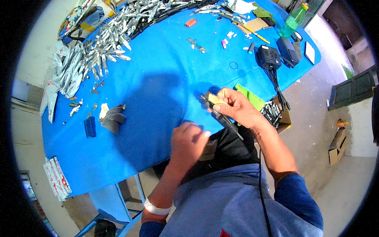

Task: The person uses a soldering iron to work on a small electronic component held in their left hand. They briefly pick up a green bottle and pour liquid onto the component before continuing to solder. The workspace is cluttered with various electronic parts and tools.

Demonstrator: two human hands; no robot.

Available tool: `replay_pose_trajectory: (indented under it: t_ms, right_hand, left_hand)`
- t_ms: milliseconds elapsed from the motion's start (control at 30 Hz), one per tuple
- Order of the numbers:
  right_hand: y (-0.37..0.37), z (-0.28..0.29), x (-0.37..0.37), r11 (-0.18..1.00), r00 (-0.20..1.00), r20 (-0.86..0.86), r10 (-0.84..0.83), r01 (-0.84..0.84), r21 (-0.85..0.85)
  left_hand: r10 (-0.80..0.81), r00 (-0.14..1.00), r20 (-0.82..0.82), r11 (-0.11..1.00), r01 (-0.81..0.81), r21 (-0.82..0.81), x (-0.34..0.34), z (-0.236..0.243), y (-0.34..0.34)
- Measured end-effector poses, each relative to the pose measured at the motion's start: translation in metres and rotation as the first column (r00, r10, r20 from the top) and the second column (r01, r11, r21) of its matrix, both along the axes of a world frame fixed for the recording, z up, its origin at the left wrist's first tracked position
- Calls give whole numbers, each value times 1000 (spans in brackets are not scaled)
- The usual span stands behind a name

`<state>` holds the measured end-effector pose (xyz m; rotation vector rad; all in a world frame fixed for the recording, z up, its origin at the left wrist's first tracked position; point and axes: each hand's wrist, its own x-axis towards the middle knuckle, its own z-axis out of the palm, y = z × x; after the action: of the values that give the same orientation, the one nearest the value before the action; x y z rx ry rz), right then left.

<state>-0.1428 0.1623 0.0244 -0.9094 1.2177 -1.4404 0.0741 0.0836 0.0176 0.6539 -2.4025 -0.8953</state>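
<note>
My right hand is closed around a small yellow piece, perhaps cloth or sponge, together with a dark, slender tool-like thing. That dark thing slants down to a thin end above my lap; its exact kind is unclear. Just left of it, my left hand hovers over the table's near edge, blurred. Its fingers curl inward and the thumb points toward the dark thing; whether anything sits between them is hidden. Beside my right wrist lies a green cloth.
Many slim silver-white pieces pile up on the blue table. Left are grey plastic bags, a grey cloth and white packets. Right stand a black box with cables, a green bottle and a carton.
</note>
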Motion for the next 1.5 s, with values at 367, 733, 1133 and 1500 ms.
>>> replay_pose_trajectory:
  t_ms: [367, 733, 1133, 1500]
  right_hand:
    - [-75, 32, -21, 811, 673, -479, 564, -561, 167]
    - [-118, 25, -4, 707, 519, -531, 669, -664, 242]
    - [31, 11, 25, 851, 866, -319, -384, 466, 242]
    - [43, -11, 68, 786, 788, -299, -537, 597, 161]
  left_hand:
    - [31, 999, 39, 978, -39, 206, 0, 18, -69]
    - [17, 987, 162, 979, -49, 198, 7, 16, -80]
    - [9, 1000, 10, 982, -7, -187, 7, -16, -57]
    - [-101, 994, 29, 972, 105, -209, 1, -7, -54]
